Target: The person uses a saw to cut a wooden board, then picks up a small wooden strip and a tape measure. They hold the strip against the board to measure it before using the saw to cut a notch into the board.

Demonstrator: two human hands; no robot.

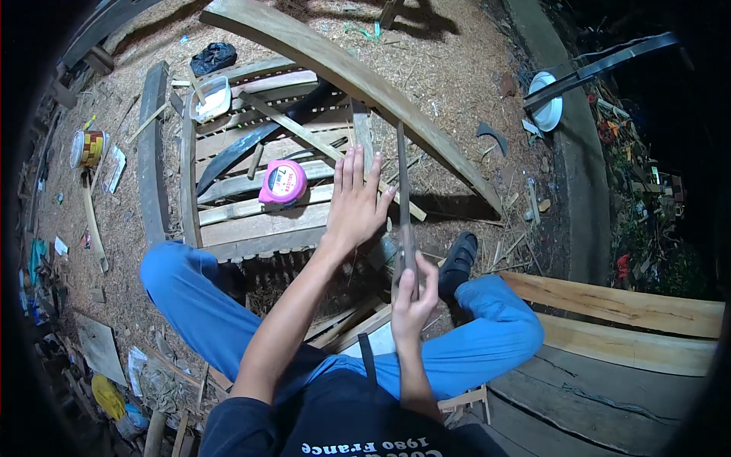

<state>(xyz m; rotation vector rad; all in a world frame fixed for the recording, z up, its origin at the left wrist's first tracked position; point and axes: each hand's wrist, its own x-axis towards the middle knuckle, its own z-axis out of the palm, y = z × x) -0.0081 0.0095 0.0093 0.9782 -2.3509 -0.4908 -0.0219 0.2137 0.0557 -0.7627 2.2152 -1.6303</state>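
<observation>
My right hand is wrapped round the handle of a saw, whose long narrow blade points away from me. My left hand lies palm down with its fingers spread, at the near end of a slatted wooden frame and over a thin wooden strip. A pink tape measure sits on the slats to the left of that hand. Beyond the saw's tip, a long curved plank slants across from upper left to lower right.
A clear plastic tub and a black bag are at the frame's far left corner. A white bowl stands at the right. Pale planks lie at my right side. Wood shavings cover the ground.
</observation>
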